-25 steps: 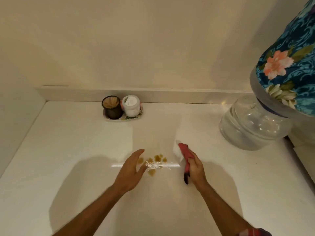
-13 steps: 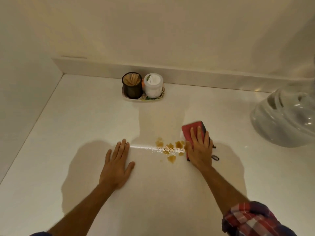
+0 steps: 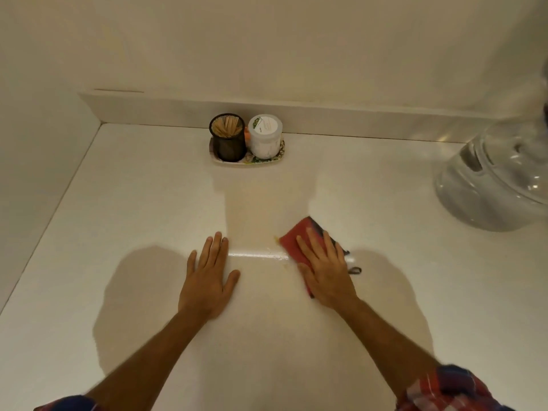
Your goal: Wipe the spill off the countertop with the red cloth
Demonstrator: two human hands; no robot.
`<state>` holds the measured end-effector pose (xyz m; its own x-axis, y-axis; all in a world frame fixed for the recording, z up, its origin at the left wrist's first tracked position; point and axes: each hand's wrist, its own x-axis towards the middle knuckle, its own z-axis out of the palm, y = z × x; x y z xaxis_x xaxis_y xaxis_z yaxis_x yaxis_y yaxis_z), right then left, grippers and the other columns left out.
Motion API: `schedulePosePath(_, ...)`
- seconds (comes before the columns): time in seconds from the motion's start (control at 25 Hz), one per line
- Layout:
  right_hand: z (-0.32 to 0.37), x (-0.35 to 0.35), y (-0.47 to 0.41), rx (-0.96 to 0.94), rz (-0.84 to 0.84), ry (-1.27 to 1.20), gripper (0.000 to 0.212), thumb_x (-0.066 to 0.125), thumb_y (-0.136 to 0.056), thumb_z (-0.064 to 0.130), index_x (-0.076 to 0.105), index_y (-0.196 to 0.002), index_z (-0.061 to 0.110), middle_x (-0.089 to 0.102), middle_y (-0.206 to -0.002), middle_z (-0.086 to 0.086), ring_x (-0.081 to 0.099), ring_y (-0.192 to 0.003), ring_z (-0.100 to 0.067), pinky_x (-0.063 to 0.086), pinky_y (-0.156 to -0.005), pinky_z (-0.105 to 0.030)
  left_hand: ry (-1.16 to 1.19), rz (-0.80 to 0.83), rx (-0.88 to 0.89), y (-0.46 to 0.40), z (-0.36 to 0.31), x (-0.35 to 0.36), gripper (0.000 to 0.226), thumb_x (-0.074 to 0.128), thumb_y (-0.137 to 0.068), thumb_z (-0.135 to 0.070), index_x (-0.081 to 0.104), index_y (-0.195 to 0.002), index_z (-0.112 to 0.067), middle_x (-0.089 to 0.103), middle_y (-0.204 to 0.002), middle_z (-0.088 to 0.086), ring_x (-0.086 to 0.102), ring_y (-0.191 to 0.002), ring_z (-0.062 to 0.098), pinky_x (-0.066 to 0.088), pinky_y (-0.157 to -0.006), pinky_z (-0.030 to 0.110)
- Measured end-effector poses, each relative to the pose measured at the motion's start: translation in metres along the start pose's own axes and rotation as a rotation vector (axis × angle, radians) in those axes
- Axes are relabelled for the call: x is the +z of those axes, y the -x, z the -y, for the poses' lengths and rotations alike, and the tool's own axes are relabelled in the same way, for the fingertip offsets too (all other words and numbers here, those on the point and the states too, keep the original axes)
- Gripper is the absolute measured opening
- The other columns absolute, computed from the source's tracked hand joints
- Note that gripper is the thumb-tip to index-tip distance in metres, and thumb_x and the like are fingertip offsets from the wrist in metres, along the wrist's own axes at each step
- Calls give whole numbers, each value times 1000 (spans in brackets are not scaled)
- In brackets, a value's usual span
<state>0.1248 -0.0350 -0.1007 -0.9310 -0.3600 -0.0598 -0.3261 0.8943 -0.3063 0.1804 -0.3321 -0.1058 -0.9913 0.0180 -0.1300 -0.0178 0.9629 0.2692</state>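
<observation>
Pressing flat, the right hand (image 3: 324, 271) pins the red cloth (image 3: 296, 238) to the countertop (image 3: 133, 203); left hand (image 3: 207, 280) splayed.

Both forearms reach up from the lower frame, the left hand (image 3: 207, 277) lying flat at centre with fingers together, the right hand (image 3: 324, 269) flat beside it, fingers slightly spread.

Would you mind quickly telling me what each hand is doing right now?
Left hand: open, flat on the countertop, holding nothing.
Right hand: open, palm pressing the red cloth onto the countertop, no closed grip.
</observation>
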Motion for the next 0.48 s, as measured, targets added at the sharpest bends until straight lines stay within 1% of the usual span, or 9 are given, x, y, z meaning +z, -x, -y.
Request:
schedulePosePath(0.04, -5, -3, 19, 147, -51, -4, 57, 21, -103, 46, 28, -155, 23, 25, -164, -6, 22, -149, -41, 22, -119, -57, -2, 2, 9, 2, 0, 0, 74, 18, -99, -58, -10, -158, -23, -11, -168, -3, -12, -153, 13, 7, -124, 50)
schedulePosePath(0.12, -15, -12, 40, 519, -162, -34, 59, 23, -100, 42, 33, -153, 18, 27, -163, -11, 26, -146, -45, 24, -117, -59, -5, -13, 20, 2, 0, 2, 74, 20, -99, -57, -9, -158, -22, -11, -168, -2, -11, -153, 13, 7, -124, 51)
schedulePosePath(0.16, -18, -15, 43, 663, -192, -30, 59, 25, -99, 40, 34, -153, 17, 27, -163, -13, 26, -145, -46, 24, -117, -59, 3, -9, 20, 0, 1, 2, 74, 21, -99, -56, -8, -158, -21, -10, -168, -1, -10, -154, 14, 7, -124, 51)
schedulePosePath(0.2, -19, -16, 43, 747, -208, -10, 57, 28, -100, 37, 33, -153, 16, 27, -163, -14, 26, -145, -47, 23, -116, -59, 2, -9, 25, 0, 2, 3, 74, 22, -100, -55, -5, -158, -20, -8, -168, -1, -9, -154, 15, 7, -124, 50)
schedulePosePath(0.28, -16, -16, 35, 791, -204, 31, 54, 31, -104, 34, 28, -155, 18, 23, -164, -14, 22, -147, -47, 19, -118, -58, -2, -35, 30, 1, 2, 5, 73, 24, -100, -52, -1, -159, -17, -5, -168, 1, -5, -154, 17, 6, -124, 49)
schedulePosePath(0.36, -6, -13, 17, 785, -163, -6, 55, 33, -105, 36, 20, -157, 22, 15, -167, -11, 14, -150, -44, 14, -119, -57, 0, -35, 25, 1, 3, 4, 71, 24, -100, -49, 0, -159, -16, -3, -169, 2, -4, -155, 19, 6, -124, 49)
schedulePosePath(0.48, 26, -2, -25, 647, -85, 6, 58, 33, -104, 43, 18, -157, 28, 11, -168, -8, 10, -152, -41, 13, -121, -55, 20, -32, 23, 1, 3, 4, 68, 21, -100, -44, 1, -159, -15, -1, -169, 3, -2, -155, 20, 6, -124, 50)
